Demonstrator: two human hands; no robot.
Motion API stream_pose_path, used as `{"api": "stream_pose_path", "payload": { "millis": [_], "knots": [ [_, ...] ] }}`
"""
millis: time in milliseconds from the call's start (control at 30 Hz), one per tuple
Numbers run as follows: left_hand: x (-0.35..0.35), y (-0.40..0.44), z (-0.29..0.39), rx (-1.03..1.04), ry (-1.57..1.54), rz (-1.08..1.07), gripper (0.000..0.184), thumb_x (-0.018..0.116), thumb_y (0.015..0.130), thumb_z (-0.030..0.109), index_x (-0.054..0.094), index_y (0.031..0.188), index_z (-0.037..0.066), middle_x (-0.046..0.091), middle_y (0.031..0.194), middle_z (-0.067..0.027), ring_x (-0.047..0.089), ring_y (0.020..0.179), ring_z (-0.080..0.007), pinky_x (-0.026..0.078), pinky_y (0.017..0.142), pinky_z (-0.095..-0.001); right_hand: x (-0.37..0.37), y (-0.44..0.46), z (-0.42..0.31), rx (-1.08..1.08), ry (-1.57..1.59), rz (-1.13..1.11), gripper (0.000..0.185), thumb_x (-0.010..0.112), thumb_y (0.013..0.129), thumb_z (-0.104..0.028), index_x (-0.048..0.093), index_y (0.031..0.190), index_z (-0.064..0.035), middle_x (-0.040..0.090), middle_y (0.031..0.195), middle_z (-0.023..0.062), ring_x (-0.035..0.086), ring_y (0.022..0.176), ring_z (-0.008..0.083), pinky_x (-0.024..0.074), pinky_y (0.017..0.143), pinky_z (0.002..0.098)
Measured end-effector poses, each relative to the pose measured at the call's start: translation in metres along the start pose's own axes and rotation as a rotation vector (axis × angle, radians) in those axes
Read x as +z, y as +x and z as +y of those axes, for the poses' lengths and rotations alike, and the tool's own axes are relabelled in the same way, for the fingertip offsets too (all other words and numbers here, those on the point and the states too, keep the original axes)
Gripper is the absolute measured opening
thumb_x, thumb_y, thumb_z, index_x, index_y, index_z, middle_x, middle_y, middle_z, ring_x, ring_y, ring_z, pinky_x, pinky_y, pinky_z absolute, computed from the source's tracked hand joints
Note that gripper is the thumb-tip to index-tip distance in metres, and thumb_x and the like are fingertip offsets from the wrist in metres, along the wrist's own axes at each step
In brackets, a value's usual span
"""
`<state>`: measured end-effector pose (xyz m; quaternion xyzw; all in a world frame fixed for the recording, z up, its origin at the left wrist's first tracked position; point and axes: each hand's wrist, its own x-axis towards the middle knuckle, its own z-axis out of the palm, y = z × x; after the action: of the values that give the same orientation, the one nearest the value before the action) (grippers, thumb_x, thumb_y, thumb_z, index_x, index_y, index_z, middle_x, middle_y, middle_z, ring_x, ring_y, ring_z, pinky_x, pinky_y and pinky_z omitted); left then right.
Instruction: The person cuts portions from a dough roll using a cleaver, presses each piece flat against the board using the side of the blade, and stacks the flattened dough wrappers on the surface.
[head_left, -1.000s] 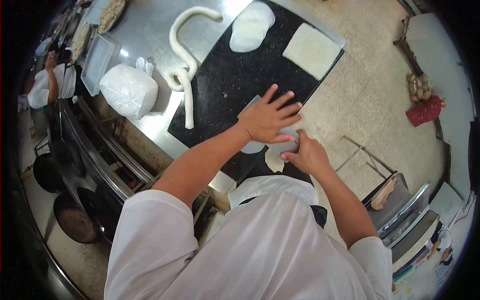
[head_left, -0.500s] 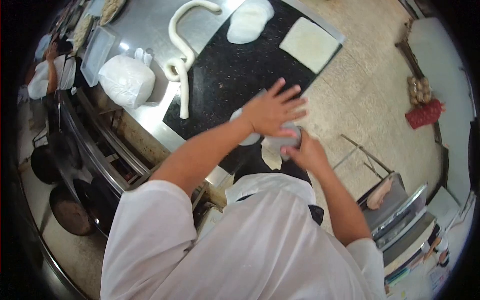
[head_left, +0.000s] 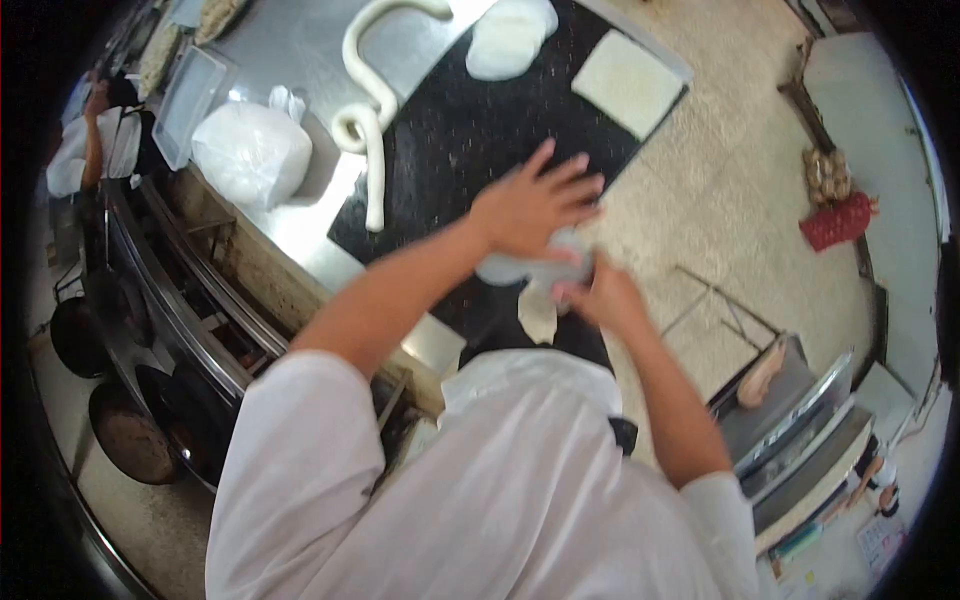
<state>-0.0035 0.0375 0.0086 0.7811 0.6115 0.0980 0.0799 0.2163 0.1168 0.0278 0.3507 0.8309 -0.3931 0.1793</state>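
Note:
My left hand is spread, palm down, over a blurred pale grey thing near the edge of a black stone worktop. My right hand holds the outer side of that thing, fingers curled and thumb on the near side; its exact kind is blurred. Below both hands shows a thin cream-coloured piece of dough. A whitish flat round lies partly under my left wrist. Farther off are a long coiled dough rope, stacked thin dough rounds and a square pale sheet.
A filled white plastic bag and a clear plastic tray stand on the steel counter. Dark pans hang at lower left. Another person is at far left. Stacked trays stand on the right.
Both hands remain at the pale grey thing; my left hand has moved slightly up and to the left. More of the cream-coloured dough below shows. The whole view has shifted a little.

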Motion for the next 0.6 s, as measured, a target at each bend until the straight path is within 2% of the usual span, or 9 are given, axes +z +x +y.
{"api": "stream_pose_path", "payload": {
  "millis": [33, 133, 233, 300, 333, 400, 433, 567, 600],
  "knots": [
    [0.005, 0.011, -0.011, 0.020, 0.087, 0.124, 0.075, 0.052, 0.091, 0.072, 0.053, 0.150, 0.026, 0.045, 0.160, -0.0064, 0.031, 0.153, -0.0341, 0.015, 0.124, -0.0646, -0.025, 0.011, -0.011, 0.002, -0.006, -0.037, 0.064, 0.085, 0.078, -0.043, 0.058, 0.116, 0.0008, 0.074, 0.094, 0.0246, 0.073, 0.092, 0.0450, 0.0565, 0.080, 0.0511],
    [-0.010, 0.034, -0.032, 0.010, 0.039, 0.231, 0.077, 0.056, 0.089, 0.073, 0.054, 0.149, 0.024, 0.044, 0.160, -0.0075, 0.030, 0.153, -0.0332, 0.015, 0.122, -0.0662, -0.049, 0.033, -0.017, -0.068, -0.087, 0.111, 0.064, 0.084, 0.080, -0.043, 0.054, 0.116, 0.0003, 0.073, 0.089, 0.0256, 0.072, 0.089, 0.0457, 0.0565, 0.077, 0.0514],
    [-0.035, 0.035, -0.029, -0.128, 0.136, 0.374, 0.075, 0.062, 0.087, 0.071, 0.061, 0.141, 0.020, 0.055, 0.149, -0.0112, 0.046, 0.143, -0.0331, 0.030, 0.119, -0.0574, -0.035, 0.017, -0.012, -0.084, -0.082, 0.204, 0.063, 0.081, 0.084, -0.039, 0.049, 0.119, 0.0017, 0.071, 0.088, 0.0292, 0.071, 0.088, 0.0482, 0.0550, 0.075, 0.0546],
    [-0.050, 0.025, -0.021, -0.596, -0.180, 0.204, 0.077, 0.063, 0.084, 0.075, 0.065, 0.131, 0.014, 0.070, 0.124, -0.0150, 0.067, 0.117, -0.0333, 0.050, 0.102, -0.0485, -0.007, -0.012, -0.004, -0.003, -0.030, 0.278, 0.058, 0.078, 0.088, -0.034, 0.047, 0.121, 0.0025, 0.070, 0.088, 0.0313, 0.070, 0.088, 0.0508, 0.0539, 0.074, 0.0568],
    [-0.051, 0.014, -0.014, -0.716, -0.260, 0.088, 0.078, 0.063, 0.083, 0.079, 0.070, 0.113, 0.007, 0.075, 0.091, -0.0152, 0.074, 0.085, -0.0326, 0.058, 0.080, -0.0452, 0.007, -0.037, 0.004, -0.003, 0.006, 0.185, 0.055, 0.075, 0.089, -0.029, 0.046, 0.123, 0.0025, 0.069, 0.089, 0.0334, 0.069, 0.088, 0.0526, 0.0539, 0.075, 0.0575],
    [-0.047, -0.001, -0.015, -0.631, -0.587, -0.549, 0.081, 0.063, 0.082, 0.082, 0.073, 0.098, 0.003, 0.072, 0.074, -0.0155, 0.074, 0.072, -0.0301, 0.058, 0.072, -0.0453, 0.027, -0.089, 0.007, 0.067, 0.067, 0.098, 0.055, 0.077, 0.088, -0.028, 0.047, 0.123, 0.0025, 0.070, 0.091, 0.0328, 0.069, 0.089, 0.0526, 0.0543, 0.076, 0.0561],
    [-0.053, -0.019, -0.003, -0.633, -0.719, -0.546, 0.081, 0.060, 0.085, 0.082, 0.074, 0.090, 0.003, 0.071, 0.071, -0.0159, 0.073, 0.068, -0.0278, 0.058, 0.068, -0.0424, 0.035, -0.112, 0.014, 0.084, 0.050, 0.081, 0.053, 0.078, 0.087, -0.028, 0.049, 0.121, 0.0019, 0.070, 0.092, 0.0314, 0.069, 0.089, 0.0517, 0.0545, 0.077, 0.0551],
    [-0.040, -0.065, 0.020, -0.865, -0.693, 0.016, 0.045, 0.076, 0.089, 0.047, 0.072, 0.098, 0.003, 0.074, 0.082, -0.0156, 0.074, 0.078, -0.0301, 0.058, 0.072, -0.0415, 0.024, -0.146, 0.019, 0.161, 0.004, 0.055, 0.045, 0.079, 0.086, -0.028, 0.056, 0.113, 0.0004, 0.072, 0.093, 0.0276, 0.070, 0.090, 0.0486, 0.0550, 0.079, 0.0525],
    [-0.033, -0.072, 0.024, -0.861, -0.690, 0.019, 0.045, 0.076, 0.089, 0.047, 0.072, 0.098, 0.003, 0.074, 0.082, -0.0156, 0.074, 0.078, -0.0301, 0.058, 0.072, -0.0415, 0.012, -0.141, 0.011, 0.153, 0.052, 0.094, 0.039, 0.078, 0.087, -0.027, 0.058, 0.107, -0.0001, 0.072, 0.092, 0.0279, 0.070, 0.090, 0.0487, 0.0546, 0.077, 0.0532]
  ]
}}
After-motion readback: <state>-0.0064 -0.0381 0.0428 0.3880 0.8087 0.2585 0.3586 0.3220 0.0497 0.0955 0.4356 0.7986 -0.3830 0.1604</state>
